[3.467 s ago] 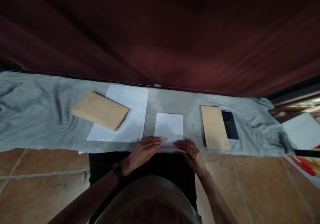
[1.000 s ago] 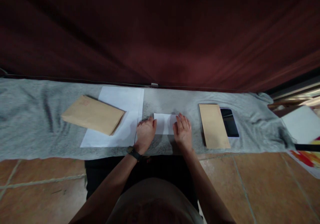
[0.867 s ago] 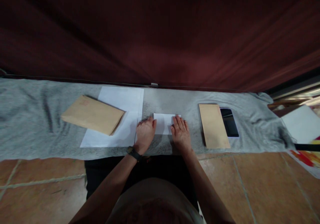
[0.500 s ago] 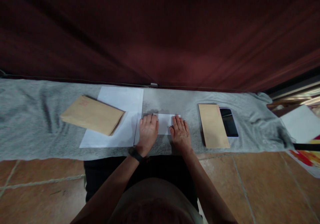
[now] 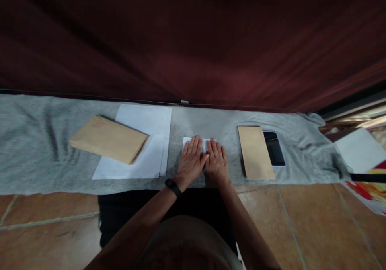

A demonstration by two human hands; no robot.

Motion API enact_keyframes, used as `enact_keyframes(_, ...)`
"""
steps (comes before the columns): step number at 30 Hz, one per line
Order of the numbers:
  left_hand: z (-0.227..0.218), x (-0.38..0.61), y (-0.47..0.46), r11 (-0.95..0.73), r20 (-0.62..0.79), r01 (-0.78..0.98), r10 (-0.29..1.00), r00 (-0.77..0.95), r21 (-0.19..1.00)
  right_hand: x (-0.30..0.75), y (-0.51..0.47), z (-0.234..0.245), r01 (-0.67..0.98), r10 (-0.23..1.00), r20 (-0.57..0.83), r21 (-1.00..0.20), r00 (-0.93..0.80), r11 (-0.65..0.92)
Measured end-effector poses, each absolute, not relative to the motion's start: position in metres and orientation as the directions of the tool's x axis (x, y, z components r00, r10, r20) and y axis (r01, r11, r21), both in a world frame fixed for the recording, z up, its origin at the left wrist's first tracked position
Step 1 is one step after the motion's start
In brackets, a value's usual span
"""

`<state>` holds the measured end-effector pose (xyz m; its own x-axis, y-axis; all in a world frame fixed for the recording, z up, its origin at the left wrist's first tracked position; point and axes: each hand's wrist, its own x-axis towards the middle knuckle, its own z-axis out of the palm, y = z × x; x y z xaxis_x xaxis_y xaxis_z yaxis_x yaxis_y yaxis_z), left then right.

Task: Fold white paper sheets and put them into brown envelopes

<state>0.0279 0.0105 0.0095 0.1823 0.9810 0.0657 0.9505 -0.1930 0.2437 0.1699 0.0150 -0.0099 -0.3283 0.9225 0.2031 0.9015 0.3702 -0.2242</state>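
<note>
A small folded white paper [image 5: 205, 142] lies on the grey cloth [image 5: 36, 149] straight ahead of me. My left hand [image 5: 191, 160] lies flat on it, fingers stretched out and close together, a dark band on the wrist. My right hand [image 5: 216, 162] rests flat beside it, touching the left hand, fingers also stretched over the paper. Both palms press down and cover most of the sheet; only its far edge and corners show.
To the left, a brown envelope [image 5: 109, 139] lies on white sheets [image 5: 144, 119]. To the right sit another brown envelope [image 5: 255, 152] and a dark phone [image 5: 274, 148]. A dark red curtain [image 5: 193, 41] hangs behind. More white paper [image 5: 360, 149] is far right, on tiled floor [image 5: 316, 226].
The larger sheet seen earlier is now a small folded piece. My left hand slid right from the paper's left edge onto it, meeting my right hand.
</note>
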Motion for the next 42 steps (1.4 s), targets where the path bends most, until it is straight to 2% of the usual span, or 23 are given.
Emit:
enact_keyframes(10,0.006,0.021,0.001,-0.073,0.084,0.971,0.995,0.055,0.229,0.186,0.020,-0.006,0.929,0.953,0.192,-0.244,-0.235,0.278)
enact_keyframes(14,0.005,0.021,0.000,-0.074,0.093,0.970,0.994,0.054,0.232,0.183,0.019,0.002,0.918,0.958,0.201,-0.301,-0.205,0.259)
enact_keyframes(18,0.003,0.018,-0.001,-0.107,0.074,0.966,0.993,0.092,0.234,0.155,0.011,0.010,0.820,0.916,0.199,-0.410,-0.347,0.400)
enact_keyframes(21,0.000,0.014,-0.002,-0.143,0.065,0.964,0.989,0.132,0.222,0.135,0.006,0.012,0.766,0.881,0.158,-0.442,-0.447,0.468)
enact_keyframes(26,0.001,0.014,-0.003,-0.140,0.062,0.969,0.990,0.130,0.204,0.132,0.005,0.006,0.813,0.905,0.123,-0.401,-0.408,0.421)
enact_keyframes(34,0.005,0.011,-0.008,-0.065,0.089,0.967,0.995,0.045,0.244,0.156,0.013,-0.009,0.874,0.916,0.228,-0.291,-0.331,0.389)
enact_keyframes(42,0.005,0.006,-0.019,-0.008,0.107,0.970,0.994,-0.019,0.245,0.173,0.023,-0.011,0.902,0.919,0.258,-0.239,-0.298,0.359)
